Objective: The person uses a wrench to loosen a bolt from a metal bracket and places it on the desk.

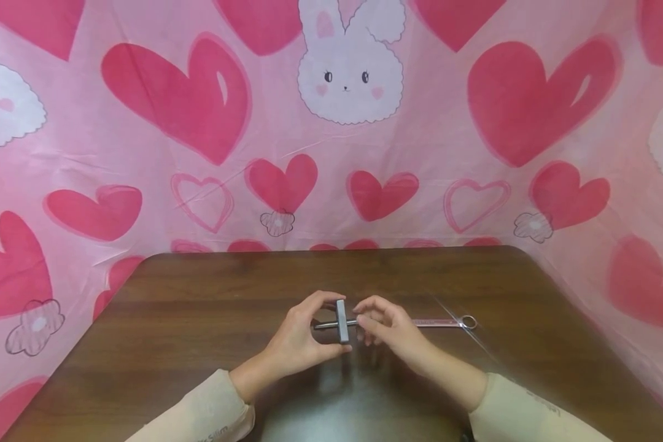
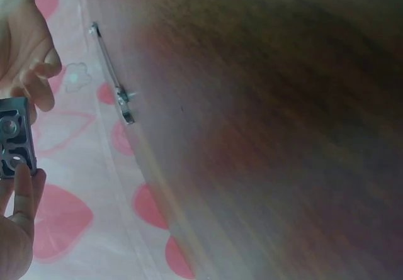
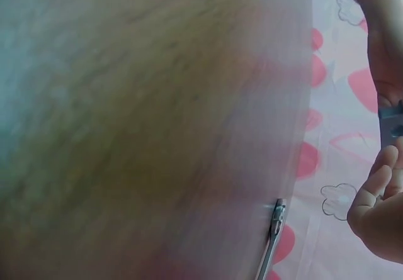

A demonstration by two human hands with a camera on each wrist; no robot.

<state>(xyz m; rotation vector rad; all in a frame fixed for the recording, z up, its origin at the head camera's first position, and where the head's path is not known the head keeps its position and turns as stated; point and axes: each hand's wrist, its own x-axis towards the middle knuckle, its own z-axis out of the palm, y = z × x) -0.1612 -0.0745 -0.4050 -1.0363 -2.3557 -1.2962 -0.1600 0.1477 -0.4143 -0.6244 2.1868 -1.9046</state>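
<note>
My left hand (image 1: 298, 341) grips a small grey metal block (image 1: 342, 321) between the thumb below and fingers above, so it stands on edge above the table. Round holes show in the block's face (image 2: 16, 138) in the left wrist view. A shiny metal rod (image 1: 326, 325) passes through or along the block, sticking out at both sides; its exact kind is unclear. At the rod's right end my right hand (image 1: 389, 325) has its thumb and curled fingers, seeming to pinch it. Behind the right hand lies a metal wrench (image 1: 436, 322) with a ring end, partly hidden.
The brown wooden table (image 1: 199, 294) has rounded far corners. A pink cloth (image 1: 331, 184) with hearts and rabbits hangs behind and at both sides. A thin pale streak crosses the table near the wrench's ring end.
</note>
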